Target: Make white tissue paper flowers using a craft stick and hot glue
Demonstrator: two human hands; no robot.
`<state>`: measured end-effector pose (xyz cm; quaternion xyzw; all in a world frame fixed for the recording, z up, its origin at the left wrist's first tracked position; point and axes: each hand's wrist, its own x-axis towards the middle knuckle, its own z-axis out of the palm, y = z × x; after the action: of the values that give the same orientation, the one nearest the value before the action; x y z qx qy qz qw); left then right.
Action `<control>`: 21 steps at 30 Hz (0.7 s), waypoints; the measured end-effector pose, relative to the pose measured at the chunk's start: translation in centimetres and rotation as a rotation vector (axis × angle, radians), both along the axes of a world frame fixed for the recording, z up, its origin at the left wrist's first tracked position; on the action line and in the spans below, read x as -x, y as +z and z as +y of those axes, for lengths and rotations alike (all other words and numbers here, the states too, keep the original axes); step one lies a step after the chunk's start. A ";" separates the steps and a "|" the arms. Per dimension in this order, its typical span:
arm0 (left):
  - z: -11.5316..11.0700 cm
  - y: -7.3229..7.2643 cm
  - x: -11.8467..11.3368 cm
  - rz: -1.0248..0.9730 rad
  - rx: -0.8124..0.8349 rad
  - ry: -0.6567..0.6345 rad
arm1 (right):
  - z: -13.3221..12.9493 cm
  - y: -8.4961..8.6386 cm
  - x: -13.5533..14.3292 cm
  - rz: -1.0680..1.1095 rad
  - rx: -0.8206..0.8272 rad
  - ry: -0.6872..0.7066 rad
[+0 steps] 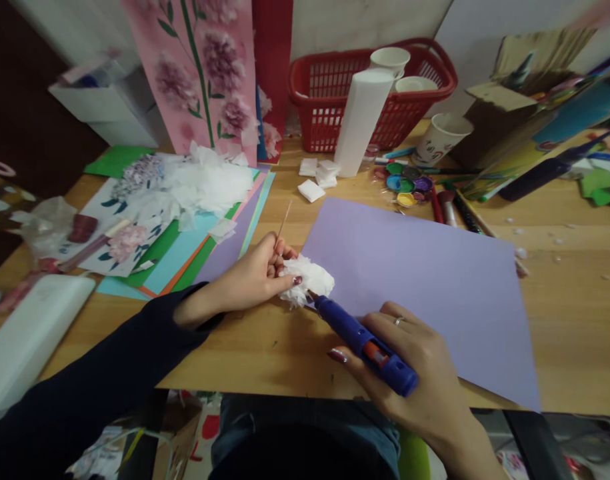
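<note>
A crumpled white tissue-paper flower (317, 277) is pinched in the fingers of my left hand (257, 273). From the same hand a thin stick (285, 220) pokes up; I cannot tell whether it joins the flower. My right hand (419, 353) grips a blue hot glue gun (345, 325), whose nozzle points up and left and meets the flower's lower right edge. Behind my right hand lies a sheet of purple paper (425, 260) on the wooden table. Small folded white tissue squares (312, 191) sit beyond the flower.
Coloured paper sheets with a white tissue heap (205, 180) lie at left, near a white box-like device (49, 313). At the back stand a red basket (325, 120), a white bottle (362, 120) and a paper cup (442, 137). Paint pots (407, 185) and brushes (448, 207) lie back right.
</note>
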<state>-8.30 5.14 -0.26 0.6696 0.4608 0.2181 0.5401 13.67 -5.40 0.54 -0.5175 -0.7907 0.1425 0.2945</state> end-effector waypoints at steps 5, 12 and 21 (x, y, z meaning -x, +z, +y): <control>-0.1 0.1 -0.1 -0.049 0.029 0.013 | 0.3 -0.3 0.0 0.000 -0.004 -0.015; -0.2 0.0 0.1 -0.021 0.060 0.036 | 0.4 0.0 -0.3 0.042 0.151 -0.089; -0.2 0.3 0.2 -0.029 0.097 0.021 | 3.0 2.6 -2.0 0.330 0.582 -0.066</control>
<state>-8.51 4.98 0.03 0.6345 0.4701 0.2109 0.5762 15.71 -2.37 3.14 -0.5753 -0.6412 0.4345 0.2630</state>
